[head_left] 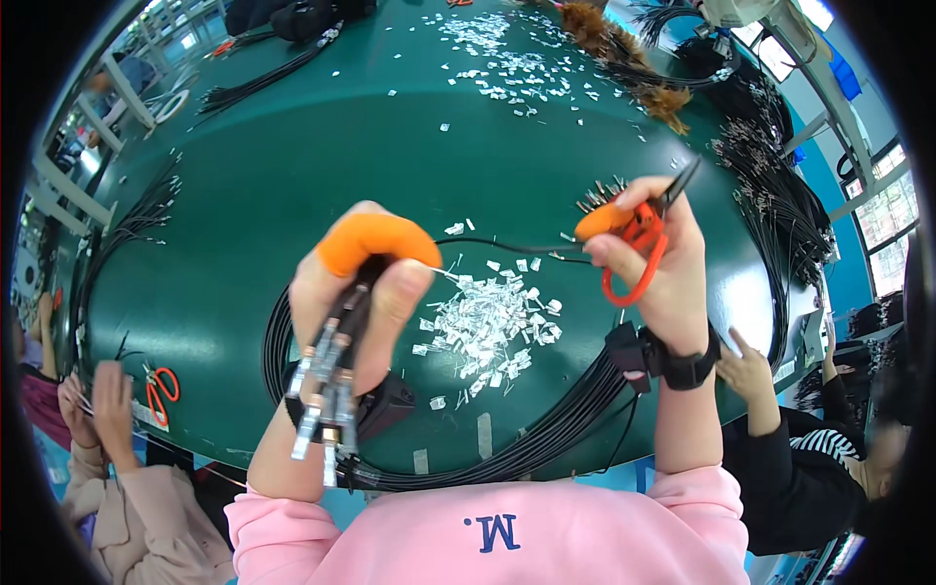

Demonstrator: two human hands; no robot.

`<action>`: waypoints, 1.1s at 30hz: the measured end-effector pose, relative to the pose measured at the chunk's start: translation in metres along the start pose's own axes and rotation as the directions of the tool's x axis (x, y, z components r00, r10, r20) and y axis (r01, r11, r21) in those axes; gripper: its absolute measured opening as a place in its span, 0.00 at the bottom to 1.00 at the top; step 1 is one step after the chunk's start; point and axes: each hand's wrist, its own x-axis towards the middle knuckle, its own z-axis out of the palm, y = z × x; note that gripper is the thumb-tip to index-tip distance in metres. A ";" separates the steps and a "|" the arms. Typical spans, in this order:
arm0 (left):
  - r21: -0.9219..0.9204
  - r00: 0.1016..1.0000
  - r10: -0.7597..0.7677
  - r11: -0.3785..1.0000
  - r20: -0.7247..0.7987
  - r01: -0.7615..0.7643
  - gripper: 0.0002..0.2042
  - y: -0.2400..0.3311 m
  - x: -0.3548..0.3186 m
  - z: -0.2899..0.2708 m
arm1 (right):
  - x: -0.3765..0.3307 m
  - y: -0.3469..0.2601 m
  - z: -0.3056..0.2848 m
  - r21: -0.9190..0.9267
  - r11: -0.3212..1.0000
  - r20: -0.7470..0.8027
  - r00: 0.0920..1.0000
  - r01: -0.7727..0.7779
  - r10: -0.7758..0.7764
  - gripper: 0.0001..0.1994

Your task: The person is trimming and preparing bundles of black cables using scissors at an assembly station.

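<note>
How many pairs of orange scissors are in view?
2. One pair of scissors is in the right hand; another pair lies at the table's left edge by a co-worker's hands. More may be hidden.

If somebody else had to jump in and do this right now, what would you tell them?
Left hand: shut on a bundle of black wires with metal terminals hanging below; an orange finger cot covers the thumb.
Right hand: shut on orange-handled scissors, blades up and away.
One black wire runs between the hands, over a pile of small silvery offcuts on the green table.
Done: judging by that pile, many ends are trimmed.
Left: the looped black wires at the near edge and the wire heaps to the right look unworked; I cannot tell how many.
</note>
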 end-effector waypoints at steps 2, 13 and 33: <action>0.037 1.000 -0.017 0.999 -0.003 0.017 0.07 0.004 0.002 -0.006 | 0.008 0.002 -0.008 0.021 0.999 0.019 1.000 -0.024 0.024 0.16; 0.278 0.986 -0.054 0.961 0.160 0.007 0.09 -0.002 0.005 0.004 | 0.025 0.026 -0.016 0.045 0.998 -0.092 0.995 -0.034 0.038 0.15; 0.219 0.893 -0.014 0.971 0.450 -0.096 0.11 -0.009 0.001 0.013 | -0.033 -0.016 0.028 0.275 0.961 0.143 0.988 0.012 -0.053 0.15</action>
